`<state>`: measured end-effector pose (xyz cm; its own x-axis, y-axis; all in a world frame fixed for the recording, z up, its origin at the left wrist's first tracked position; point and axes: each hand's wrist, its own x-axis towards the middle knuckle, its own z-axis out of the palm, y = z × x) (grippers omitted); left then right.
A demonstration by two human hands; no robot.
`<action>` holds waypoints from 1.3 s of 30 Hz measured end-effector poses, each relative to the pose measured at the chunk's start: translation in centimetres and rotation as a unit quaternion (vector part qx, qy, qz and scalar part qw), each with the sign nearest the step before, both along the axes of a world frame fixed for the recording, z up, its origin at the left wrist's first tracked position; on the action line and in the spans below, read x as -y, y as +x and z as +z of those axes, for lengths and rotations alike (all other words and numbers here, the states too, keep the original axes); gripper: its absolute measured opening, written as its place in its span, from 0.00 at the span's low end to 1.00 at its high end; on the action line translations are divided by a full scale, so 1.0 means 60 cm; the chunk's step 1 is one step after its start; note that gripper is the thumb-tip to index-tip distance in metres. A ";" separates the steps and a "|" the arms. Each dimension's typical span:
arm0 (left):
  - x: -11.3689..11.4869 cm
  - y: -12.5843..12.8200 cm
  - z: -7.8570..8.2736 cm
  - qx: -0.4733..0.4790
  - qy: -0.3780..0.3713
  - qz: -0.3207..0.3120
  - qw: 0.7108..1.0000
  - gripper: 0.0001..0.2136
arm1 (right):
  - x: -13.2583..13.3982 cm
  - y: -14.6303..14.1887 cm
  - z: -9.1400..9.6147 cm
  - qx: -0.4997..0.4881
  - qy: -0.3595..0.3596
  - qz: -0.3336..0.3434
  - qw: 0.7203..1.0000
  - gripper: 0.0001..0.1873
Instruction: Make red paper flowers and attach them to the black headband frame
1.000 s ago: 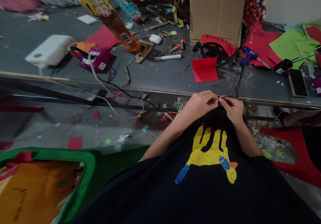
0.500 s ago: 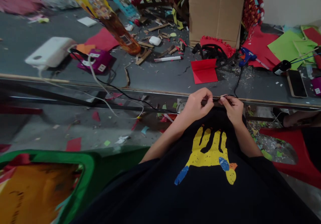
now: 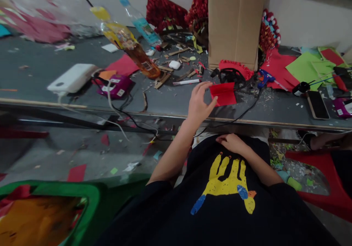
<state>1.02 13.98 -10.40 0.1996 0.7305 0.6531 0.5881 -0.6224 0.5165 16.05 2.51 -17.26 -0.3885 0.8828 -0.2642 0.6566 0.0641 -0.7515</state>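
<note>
The left hand (image 3: 198, 105) is raised over the front edge of the grey worktop (image 3: 41, 66), its fingers (image 3: 202, 88) loosely spread and slightly curled, with the thumb tip touching or just beside the left edge of the folded red paper card (image 3: 223, 93); nothing is seen pinched between them. The card lies flat on the worktop, near its front edge, just in front of a tall brown cardboard box (image 3: 235, 22) and a tangle of black strips (image 3: 231, 76) with a red fringed piece (image 3: 236, 66) behind it.

The right hand (image 3: 232, 143) is laid palm down against the black shirt with a yellow hand print (image 3: 228, 180), below the worktop edge; its fingers are held together and mostly flat, and whether anything is kept under them cannot be told.

A black cable (image 3: 242, 114) is draped from the blue hot-glue gun (image 3: 264, 78) over the worktop edge. To the left of the card, a white marker pen (image 3: 187, 81), a small white earbud case (image 3: 174, 65), brown cardboard scraps (image 3: 162, 79), a toppled plastic bottle with amber liquid (image 3: 132, 49), a purple tape dispenser (image 3: 115, 86) and a white power bank (image 3: 72, 79) are scattered. To the right, red and green paper sheets (image 3: 305, 68) and a dark smartphone (image 3: 317, 104) are seen. A red plastic stool (image 3: 324, 180) stands at lower right, a green-rimmed bag (image 3: 55, 209) at lower left.
</note>
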 end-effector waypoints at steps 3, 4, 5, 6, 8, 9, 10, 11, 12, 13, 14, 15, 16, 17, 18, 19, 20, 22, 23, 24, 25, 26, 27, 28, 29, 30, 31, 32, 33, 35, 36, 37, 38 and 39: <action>-0.053 0.010 0.009 -0.145 -0.032 -0.016 0.989 0.25 | 0.004 0.026 0.028 0.017 0.013 0.027 0.999 0.15; -0.063 0.015 0.010 -0.192 -0.051 -0.025 0.980 0.23 | 0.003 0.034 0.038 0.004 0.020 0.032 0.999 0.15; -0.069 0.019 0.011 -0.233 -0.070 -0.032 0.969 0.20 | 0.001 0.042 0.048 -0.014 0.030 0.034 0.999 0.14; -0.072 0.023 0.010 -0.267 -0.090 -0.038 0.959 0.16 | -0.002 0.050 0.058 -0.035 0.045 0.032 0.998 0.14; -0.069 0.027 0.004 -0.310 -0.120 -0.053 0.942 0.12 | -0.014 0.063 0.076 -0.072 0.079 0.010 0.994 0.13; -0.065 0.028 -0.001 -0.320 -0.125 -0.065 0.937 0.10 | -0.023 0.069 0.084 -0.085 0.098 -0.006 0.991 0.13; -0.061 0.027 -0.006 -0.321 -0.119 -0.079 0.936 0.09 | -0.034 0.073 0.091 -0.094 0.120 -0.023 0.988 0.13; -0.058 0.027 -0.012 -0.317 -0.108 -0.093 0.938 0.08 | -0.048 0.077 0.096 -0.096 0.144 -0.036 0.984 0.13; -0.056 0.026 -0.018 -0.308 -0.096 -0.106 0.940 0.09 | -0.063 0.080 0.099 -0.094 0.170 -0.046 0.980 0.13; -0.055 0.025 -0.023 -0.297 -0.090 -0.116 0.944 0.12 | -0.080 0.082 0.101 -0.084 0.199 -0.053 0.975 0.13; -0.054 0.025 -0.029 -0.286 -0.092 -0.120 0.946 0.15 | -0.098 0.083 0.100 -0.069 0.229 -0.060 0.969 0.13; -0.055 0.025 -0.034 -0.276 -0.100 -0.120 0.948 0.19 | -0.116 0.083 0.098 -0.049 0.257 -0.072 0.962 0.13; -0.055 0.025 -0.039 -0.269 -0.111 -0.117 0.950 0.22 | -0.134 0.082 0.094 -0.024 0.283 -0.081 0.955 0.13; -0.056 0.025 -0.043 -0.266 -0.120 -0.115 0.950 0.25 | -0.150 0.080 0.090 0.002 0.305 -0.090 0.948 0.14; -0.056 0.026 -0.047 -0.270 -0.127 -0.115 0.948 0.27 | -0.165 0.077 0.086 0.031 0.320 -0.090 0.943 0.15; -0.056 0.026 -0.050 -0.279 -0.132 -0.120 0.944 0.28 | -0.177 0.074 0.082 0.060 0.333 -0.084 0.937 0.16; -0.057 0.026 -0.052 -0.292 -0.135 -0.128 0.938 0.28 | -0.187 0.070 0.078 0.090 0.342 -0.073 0.932 0.18; -0.058 0.025 -0.056 -0.322 -0.146 -0.145 0.924 0.26 | -0.202 0.061 0.071 0.145 0.354 -0.043 0.923 0.20; -0.060 0.024 -0.058 -0.333 -0.153 -0.148 0.919 0.26 | -0.207 0.056 0.069 0.169 0.355 -0.031 0.919 0.21; -0.061 0.024 -0.060 -0.339 -0.157 -0.148 0.916 0.25 | -0.211 0.053 0.066 0.188 0.352 -0.022 0.917 0.22; -0.063 0.023 -0.062 -0.343 -0.159 -0.146 0.914 0.25 | -0.213 0.050 0.064 0.203 0.345 -0.017 0.916 0.23; -0.064 0.024 -0.064 -0.346 -0.159 -0.143 0.913 0.25 | -0.215 0.047 0.062 0.212 0.334 -0.013 0.918 0.24; -0.065 0.025 -0.065 -0.349 -0.158 -0.140 0.913 0.25 | -0.217 0.046 0.061 0.218 0.323 -0.012 0.921 0.25; -0.066 0.026 -0.066 -0.353 -0.154 -0.137 0.913 0.25 | -0.218 0.045 0.060 0.220 0.313 -0.013 0.924 0.25; -0.065 0.029 -0.067 -0.358 -0.151 -0.133 0.912 0.25 | -0.220 0.044 0.059 0.221 0.306 -0.015 0.926 0.26; -0.063 0.032 -0.068 -0.363 -0.151 -0.124 0.911 0.25 | -0.221 0.044 0.059 0.222 0.302 -0.019 0.927 0.26; -0.060 0.035 -0.068 -0.367 -0.155 -0.109 0.911 0.25 | -0.222 0.044 0.059 0.223 0.301 -0.023 0.927 0.26; -0.057 0.038 -0.067 -0.369 -0.163 -0.087 0.911 0.25 | -0.223 0.043 0.060 0.225 0.301 -0.027 0.926 0.26; -0.052 0.040 -0.066 -0.368 -0.170 -0.058 0.912 0.26 | -0.223 0.042 0.062 0.228 0.302 -0.031 0.925 0.25; -0.043 0.042 -0.061 -0.363 -0.186 -0.002 0.913 0.27 | -0.222 0.040 0.066 0.234 0.302 -0.041 0.923 0.25; -0.037 0.042 -0.058 -0.361 -0.193 0.016 0.912 0.28 | -0.221 0.039 0.068 0.239 0.302 -0.046 0.922 0.25; -0.033 0.042 -0.054 -0.361 -0.198 0.024 0.911 0.28 | -0.219 0.038 0.071 0.244 0.301 -0.050 0.920 0.25; -0.028 0.042 -0.050 -0.361 -0.203 0.027 0.910 0.28 | -0.217 0.036 0.073 0.250 0.299 -0.054 0.919 0.25; -0.025 0.041 -0.047 -0.364 -0.210 0.027 0.907 0.28 | -0.215 0.035 0.074 0.255 0.296 -0.056 0.919 0.26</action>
<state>3.49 15.46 -13.20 0.4225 0.9060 0.0254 0.8922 -0.4207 0.1642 18.16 15.43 -12.79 -0.2448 0.9574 0.1533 0.9413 0.2726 -0.1990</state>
